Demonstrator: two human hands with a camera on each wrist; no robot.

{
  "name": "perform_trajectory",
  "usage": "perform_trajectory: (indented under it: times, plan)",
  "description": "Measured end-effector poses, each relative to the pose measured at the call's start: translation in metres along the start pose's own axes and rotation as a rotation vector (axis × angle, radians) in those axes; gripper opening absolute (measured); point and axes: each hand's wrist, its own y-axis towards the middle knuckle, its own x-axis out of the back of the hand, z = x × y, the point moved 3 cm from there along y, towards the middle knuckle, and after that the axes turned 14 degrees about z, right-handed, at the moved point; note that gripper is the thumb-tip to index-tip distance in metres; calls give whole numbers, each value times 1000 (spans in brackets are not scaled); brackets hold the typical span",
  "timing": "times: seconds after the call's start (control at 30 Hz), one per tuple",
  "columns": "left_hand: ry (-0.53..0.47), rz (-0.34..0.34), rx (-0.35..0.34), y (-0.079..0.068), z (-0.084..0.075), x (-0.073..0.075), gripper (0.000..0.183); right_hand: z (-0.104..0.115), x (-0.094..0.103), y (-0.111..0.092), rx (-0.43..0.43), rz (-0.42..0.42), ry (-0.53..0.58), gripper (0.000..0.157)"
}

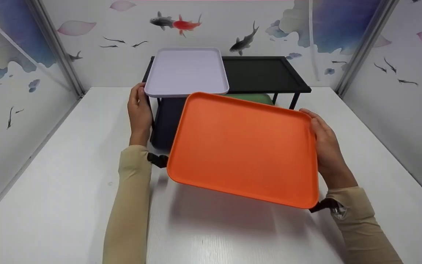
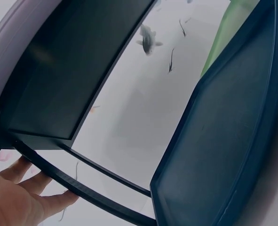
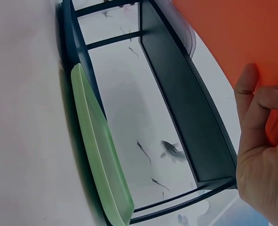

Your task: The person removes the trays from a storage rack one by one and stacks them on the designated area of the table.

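My right hand point(image 1: 330, 146) grips an orange tray point(image 1: 247, 146) by its right edge. In the right wrist view, bent fingers point(image 3: 249, 94) lie against its underside. The tray is tilted in front of a black two-tier rack point(image 1: 266, 75), its shadow on the table below. At the rack's left side, my left hand point(image 1: 139, 113) holds the upper corner, beside a lavender tray point(image 1: 187, 71) lying on the top tier. The left wrist view shows its fingers point(image 2: 37, 181) against the rack's curved side leg.
Below the rack's top, a dark blue tray point(image 2: 218, 127) sits at the left and a green tray point(image 3: 101, 146) at the right. A white table point(image 1: 68, 190) carries the rack. Printed wall panels point(image 1: 123, 66) with fish stand behind and at both sides.
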Motion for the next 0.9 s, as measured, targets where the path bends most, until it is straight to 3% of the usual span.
perform_trajectory:
  times: [0.4,0.6,0.9]
  plan:
    - [24,-1,20,-1,0,1,44,-4,0,1,-49,9,-41,55]
    - [-1,-1,27,1,0,2,42,-6,2,3,-47,13,-54,55]
    - [47,-9,35,0,0,2,44,-10,3,4,-45,37,-80,56]
